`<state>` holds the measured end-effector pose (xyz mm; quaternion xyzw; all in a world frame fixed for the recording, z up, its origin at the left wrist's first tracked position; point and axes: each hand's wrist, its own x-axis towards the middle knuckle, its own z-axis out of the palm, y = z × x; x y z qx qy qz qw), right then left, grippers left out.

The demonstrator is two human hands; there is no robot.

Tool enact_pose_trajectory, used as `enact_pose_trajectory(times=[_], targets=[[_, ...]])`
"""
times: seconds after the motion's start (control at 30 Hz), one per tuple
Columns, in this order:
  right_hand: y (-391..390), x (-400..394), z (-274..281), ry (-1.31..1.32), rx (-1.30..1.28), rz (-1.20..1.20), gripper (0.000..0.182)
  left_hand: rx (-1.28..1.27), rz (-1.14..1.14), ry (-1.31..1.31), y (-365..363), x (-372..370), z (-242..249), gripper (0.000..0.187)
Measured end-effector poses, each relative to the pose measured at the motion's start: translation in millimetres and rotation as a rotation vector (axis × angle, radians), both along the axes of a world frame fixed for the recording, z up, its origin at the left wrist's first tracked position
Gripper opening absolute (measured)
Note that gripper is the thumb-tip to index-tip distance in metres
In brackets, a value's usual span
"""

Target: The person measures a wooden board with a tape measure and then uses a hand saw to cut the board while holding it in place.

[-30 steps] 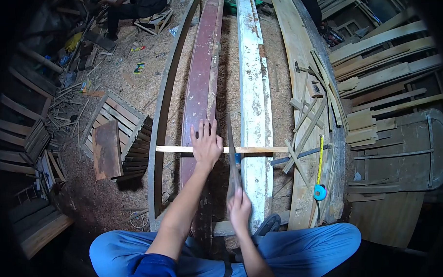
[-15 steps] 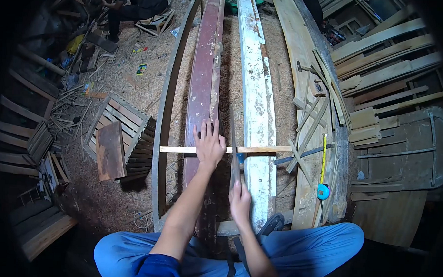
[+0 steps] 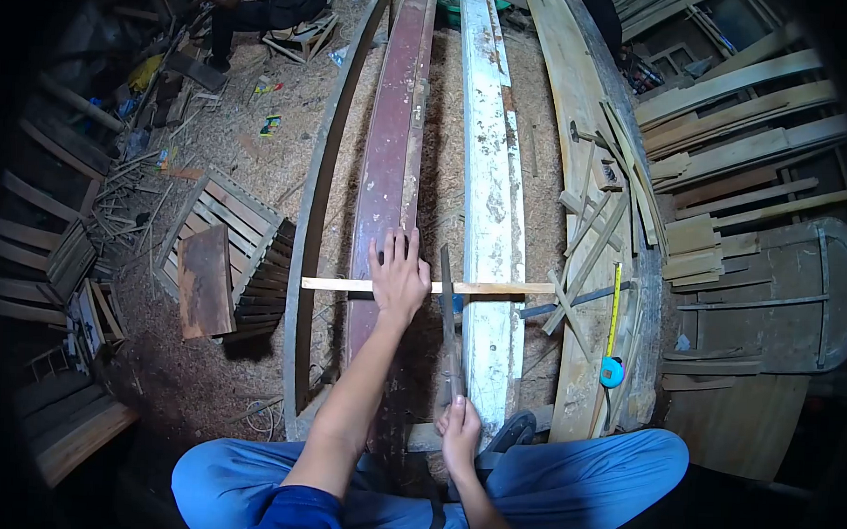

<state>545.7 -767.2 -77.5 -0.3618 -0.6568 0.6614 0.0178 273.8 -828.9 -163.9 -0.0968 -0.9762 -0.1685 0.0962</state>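
Right hand (image 3: 462, 429), closed around the saw (image 3: 451, 340), sits nearer the body than a moment earlier, suggesting a pull stroke; left hand (image 3: 402, 282), fingers spread, rests on the wooden strip (image 3: 507, 289) crossing maroon plank (image 3: 387, 170) and white plank (image 3: 489, 192).

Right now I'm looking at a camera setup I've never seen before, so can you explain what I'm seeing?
There's no machine here, just a person's bare hands, seen from a camera worn on that person's head, looking forward and down. The left hand lies spread over a thin wooden strip, which crosses a maroon beam and a white-painted beam. The right hand grips what looks like a handsaw, its blade across the strip. On the right, a pale board carries loose slats and a blue tape measure, its yellow tape pulled out.
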Motion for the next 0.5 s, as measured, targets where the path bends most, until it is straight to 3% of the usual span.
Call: enact_pose_trajectory(times=[0.17, 0.37, 0.43, 0.5], targets=[[7, -80, -15, 0.040, 0.001, 0.007, 0.044, -0.003, -0.014, 0.020, -1, 2, -3, 0.061], [5, -2, 0, -0.030, 0.170, 0.092, 0.038, 0.009, -0.005, -0.005, 1, 2, 0, 0.060], [2, -11, 7, -0.029, 0.014, -0.018, 0.039, 0.014, -0.017, 0.002, 3, 7, -2, 0.061], [11, -59, 7, -0.033, 0.062, 0.022, 0.039, 0.009, -0.039, 0.034, 0, 5, -4, 0.062]])
